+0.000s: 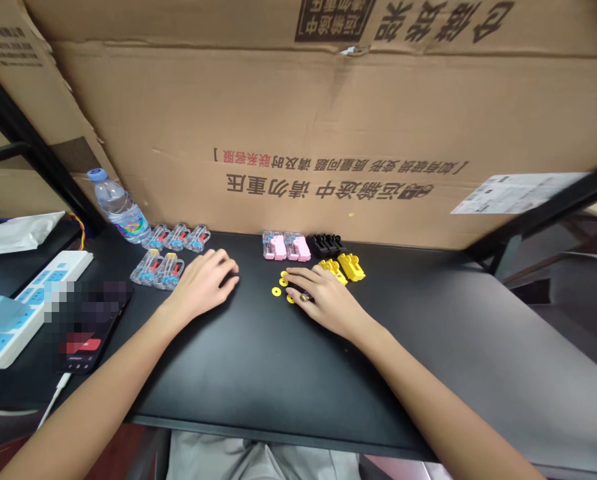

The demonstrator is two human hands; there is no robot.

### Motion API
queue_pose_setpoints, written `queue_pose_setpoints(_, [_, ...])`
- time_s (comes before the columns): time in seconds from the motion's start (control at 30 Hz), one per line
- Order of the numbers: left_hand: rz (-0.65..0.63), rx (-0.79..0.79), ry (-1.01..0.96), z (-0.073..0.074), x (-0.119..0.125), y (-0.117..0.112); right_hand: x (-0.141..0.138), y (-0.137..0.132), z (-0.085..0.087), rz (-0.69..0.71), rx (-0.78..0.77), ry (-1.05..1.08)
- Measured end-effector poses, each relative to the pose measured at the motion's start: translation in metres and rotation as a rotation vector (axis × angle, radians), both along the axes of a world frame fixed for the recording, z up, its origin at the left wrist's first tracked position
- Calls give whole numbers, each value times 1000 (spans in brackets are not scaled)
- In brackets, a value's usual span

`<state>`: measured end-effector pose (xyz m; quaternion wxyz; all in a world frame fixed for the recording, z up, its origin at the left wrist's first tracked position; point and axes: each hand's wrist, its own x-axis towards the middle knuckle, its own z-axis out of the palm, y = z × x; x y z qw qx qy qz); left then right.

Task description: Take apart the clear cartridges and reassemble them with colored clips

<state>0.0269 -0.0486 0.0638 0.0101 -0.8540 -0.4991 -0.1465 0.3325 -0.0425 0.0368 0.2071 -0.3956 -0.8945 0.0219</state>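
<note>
My left hand [206, 283] rests on the black table with loosely bent fingers, thumb and forefinger apart and nothing between them. Just left of it lie several clear plastic pieces with red and blue parts [169, 271], set in two rows. My right hand [326, 297] lies palm down, fingers spread over small yellow discs with centre holes; one yellow disc [276, 291] shows beside the fingertips. A small dark and gold item [305, 297] is at its fingers, perhaps a ring; I cannot tell. Behind this hand are yellow plastic parts [352, 267], black plastic parts [328, 245] and two pink-and-clear pieces [297, 247].
A water bottle [121, 207] stands at the back left. Along the left side lie a white power strip [73, 263], a phone [98, 327] with a cable, and a white packet [21, 233]. A large cardboard sheet [288, 107] walls off the table's back edge.
</note>
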Motion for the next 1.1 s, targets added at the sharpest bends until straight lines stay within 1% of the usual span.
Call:
queue_pose_setpoints(0.1, [-225,-82,-77,-5,14,-7,0,-1,5,12,-10,39])
queue_pose_setpoints(0.13, [-281,-107,-100,-6,17,-9,-1,-2,6,28,-15,41])
queue_pose_setpoints(0.17, [-322,-125,-121,-7,20,-11,-2,-4,8,45,-19,38])
queue_pose_setpoints(0.23, [-358,-145,-158,-8,24,-14,-5,-8,10,80,-31,12])
queue_pose_setpoints(0.33, [-353,-150,-184,-10,24,-14,-7,-13,13,96,-50,-20])
queue_pose_setpoints(0.43, [-326,-147,-163,-12,20,-11,-4,-13,16,78,-63,-1])
queue_pose_setpoints(0.57, [-315,-148,-111,-12,17,-10,-1,-9,18,12,-56,60])
queue_pose_setpoints(0.67, [-309,-142,-100,-12,18,-11,-6,-4,17,-48,-31,67])
queue_pose_setpoints(0.77, [-291,-135,-86,-13,19,-11,-16,3,14,-94,6,6])
queue_pose_setpoints(0.93, [-258,-118,-80,-14,17,-9,-30,14,7,-130,79,-148])
queue_pose_setpoints(1.0, [-233,-104,-99,-13,17,-9,-33,11,7,-127,73,-183])
queue_pose_setpoints(1.1, [-190,-112,-168,-10,18,-10,-37,-2,11,-83,46,-171])
